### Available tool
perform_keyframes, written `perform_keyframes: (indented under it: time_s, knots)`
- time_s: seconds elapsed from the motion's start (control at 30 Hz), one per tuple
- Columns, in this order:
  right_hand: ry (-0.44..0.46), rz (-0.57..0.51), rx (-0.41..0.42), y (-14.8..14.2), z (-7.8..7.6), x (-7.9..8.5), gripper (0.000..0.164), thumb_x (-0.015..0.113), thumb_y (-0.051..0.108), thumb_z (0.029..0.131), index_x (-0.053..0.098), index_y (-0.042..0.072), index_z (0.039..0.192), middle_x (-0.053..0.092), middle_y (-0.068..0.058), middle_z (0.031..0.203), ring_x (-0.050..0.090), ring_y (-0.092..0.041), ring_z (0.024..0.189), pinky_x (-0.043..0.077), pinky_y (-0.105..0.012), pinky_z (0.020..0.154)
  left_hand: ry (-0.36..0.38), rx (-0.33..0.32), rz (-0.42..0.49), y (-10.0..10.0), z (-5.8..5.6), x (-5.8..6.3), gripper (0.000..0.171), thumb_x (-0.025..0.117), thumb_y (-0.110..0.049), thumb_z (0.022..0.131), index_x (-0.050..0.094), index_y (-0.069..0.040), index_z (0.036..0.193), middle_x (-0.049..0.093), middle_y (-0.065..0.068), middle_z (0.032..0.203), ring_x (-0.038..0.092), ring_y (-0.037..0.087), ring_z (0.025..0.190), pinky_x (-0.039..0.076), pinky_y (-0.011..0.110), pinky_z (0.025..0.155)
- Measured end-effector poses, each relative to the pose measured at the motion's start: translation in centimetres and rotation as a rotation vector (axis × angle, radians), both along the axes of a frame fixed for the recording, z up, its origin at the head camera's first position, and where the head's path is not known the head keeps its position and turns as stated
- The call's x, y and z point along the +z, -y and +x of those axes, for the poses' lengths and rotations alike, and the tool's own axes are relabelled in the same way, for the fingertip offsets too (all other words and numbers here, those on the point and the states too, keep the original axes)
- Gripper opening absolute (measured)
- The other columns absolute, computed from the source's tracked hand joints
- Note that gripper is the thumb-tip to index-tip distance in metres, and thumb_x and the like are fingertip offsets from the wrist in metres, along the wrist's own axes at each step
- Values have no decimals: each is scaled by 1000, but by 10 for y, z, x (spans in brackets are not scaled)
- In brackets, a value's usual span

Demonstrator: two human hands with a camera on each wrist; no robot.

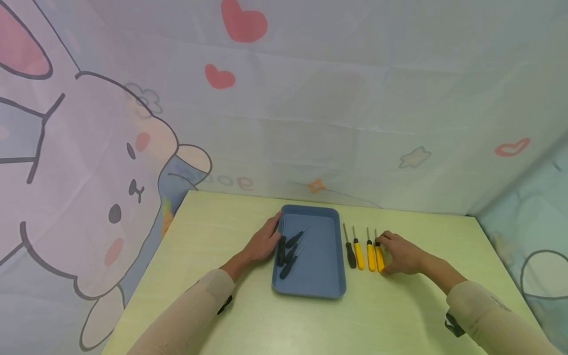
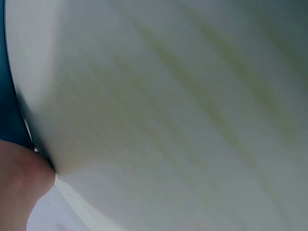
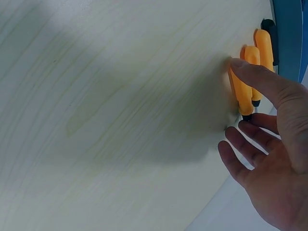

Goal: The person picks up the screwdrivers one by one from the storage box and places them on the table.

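A blue-grey tray [image 1: 310, 288] lies on the table, with several dark-handled screwdrivers [image 1: 281, 251] along its left side. My left hand [image 1: 262, 242] rests against the tray's left wall; its fingers are mostly hidden in the left wrist view. Right of the tray, one black-handled screwdriver [image 1: 351, 256] and three with yellow handles lie in a row, tips away from me. My right hand [image 1: 403, 254] pinches the rightmost yellow-handled screwdriver [image 1: 379, 259] lengthwise, thumb [image 3: 257, 77] at the handle's butt and forefinger by its black collar. The other fingers are spread loosely.
The pale wooden table [image 1: 310, 325] reaches to a printed cloth backdrop [image 1: 319, 123] at the back and sides. In the right wrist view, the tray's side wall [image 3: 288, 43] stands close beside the row of handles.
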State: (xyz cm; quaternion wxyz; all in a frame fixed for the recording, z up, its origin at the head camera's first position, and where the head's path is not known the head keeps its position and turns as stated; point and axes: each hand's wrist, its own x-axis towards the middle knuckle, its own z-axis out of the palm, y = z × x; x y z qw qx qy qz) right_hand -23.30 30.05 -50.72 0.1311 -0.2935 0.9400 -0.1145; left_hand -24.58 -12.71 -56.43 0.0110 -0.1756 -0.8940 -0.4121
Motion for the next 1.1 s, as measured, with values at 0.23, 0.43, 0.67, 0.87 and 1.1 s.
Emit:
perform_keyframes:
  time_s: [0.23, 0.43, 0.67, 0.87, 1.1]
  knots:
    - [5, 5, -13, 0, 1, -1, 84, 87, 34, 74, 49, -8, 137, 49, -25, 135, 49, -44, 121, 42, -58, 101, 7, 5, 0, 2, 0, 1, 62, 41, -13, 100, 21, -9, 159, 28, 7, 161, 28, 29, 147, 26, 45, 117]
    - [-10, 10, -6, 0, 2, -3, 86, 87, 33, 74, 47, -8, 139, 49, -26, 136, 48, -45, 122, 42, -58, 101, 13, 9, 3, 2, 1, 0, 63, 41, -14, 100, 20, -9, 159, 28, 7, 161, 27, 29, 147, 26, 44, 117]
    - [17, 8, -21, 0, 3, -4, 89, 86, 30, 74, 44, -6, 143, 47, -26, 138, 47, -46, 123, 42, -58, 101, 14, 10, -6, 1, 1, -3, 62, 41, -14, 101, 21, -10, 159, 28, 6, 161, 27, 27, 148, 26, 43, 117]
    - [29, 4, -23, 0, 3, -5, 91, 87, 30, 73, 42, -5, 144, 48, -26, 137, 48, -45, 122, 43, -58, 100, 8, 6, -1, 1, 0, -2, 61, 42, -13, 101, 22, -10, 159, 29, 7, 161, 28, 28, 147, 27, 43, 117]
    - [61, -30, -33, -1, 4, 2, 96, 87, 32, 74, 38, -6, 147, 46, -28, 136, 49, -45, 121, 43, -60, 98, 13, 0, -3, 1, 0, -1, 61, 41, -13, 102, 20, -10, 159, 28, 6, 161, 27, 28, 147, 25, 42, 118]
